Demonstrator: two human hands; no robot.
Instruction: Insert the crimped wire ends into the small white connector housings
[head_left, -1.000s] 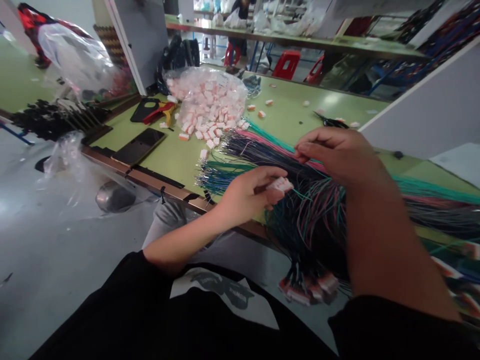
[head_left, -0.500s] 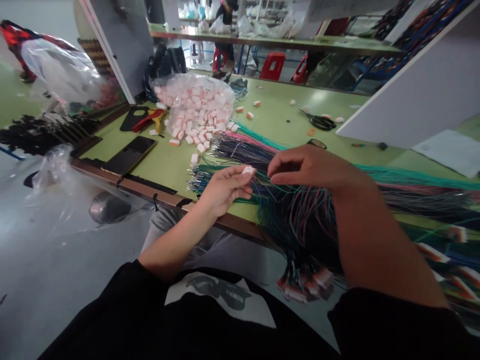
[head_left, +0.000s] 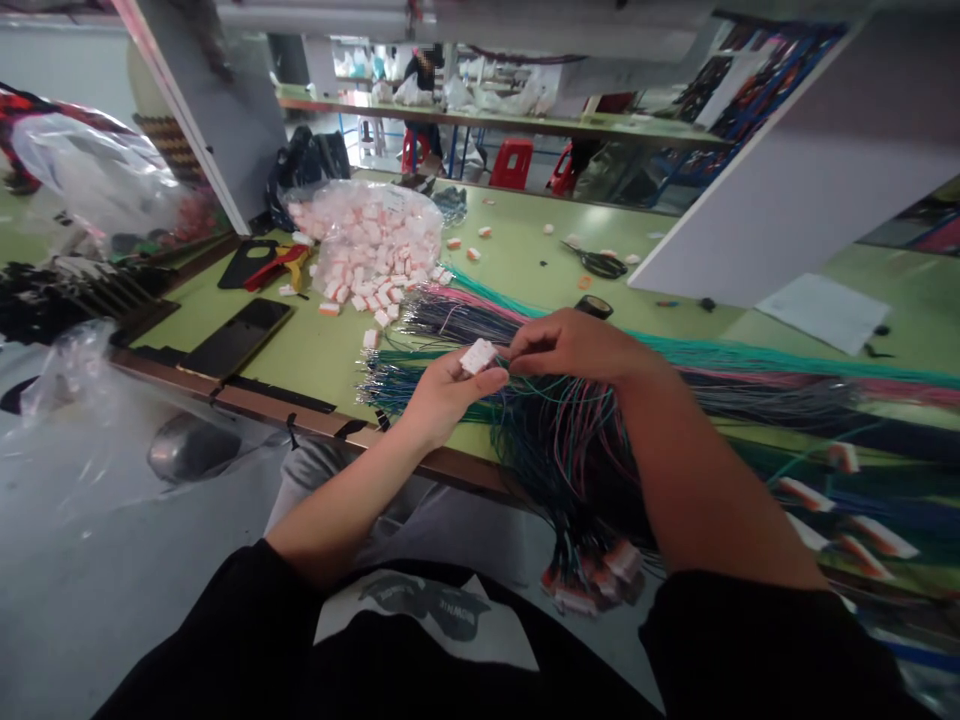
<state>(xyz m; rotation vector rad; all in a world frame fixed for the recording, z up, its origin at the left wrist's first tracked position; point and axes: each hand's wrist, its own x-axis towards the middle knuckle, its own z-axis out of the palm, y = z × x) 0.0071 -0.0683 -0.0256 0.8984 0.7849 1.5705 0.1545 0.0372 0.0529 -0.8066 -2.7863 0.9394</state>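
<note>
Between the thumb and fingers of my left hand (head_left: 442, 398) is a white connector housing (head_left: 478, 357), its broad face turned up. My right hand (head_left: 574, 345) is pinched at the housing's right side, where a thin green wire (head_left: 536, 385) runs from the fingertips; the wire's tip is hidden. Below both hands a thick bundle of dark, green and pink wires (head_left: 577, 430) hangs over the table edge, with orange-and-white connectors (head_left: 592, 580) on its lower ends. Loose wires with bare metal ends (head_left: 375, 375) lie left of my left hand.
A clear bag of connector housings (head_left: 375, 235) spills onto the green table (head_left: 330, 345). Around it are a phone (head_left: 238, 338), red-and-yellow pliers (head_left: 277, 265), scissors (head_left: 600, 262) and black tape (head_left: 594, 306). A white panel (head_left: 780, 190) slants up at right.
The housing in my left hand has turned, showing its broad face. My right hand has come in from the right to meet it, its fingers now pinched together. The camera view has shifted.
</note>
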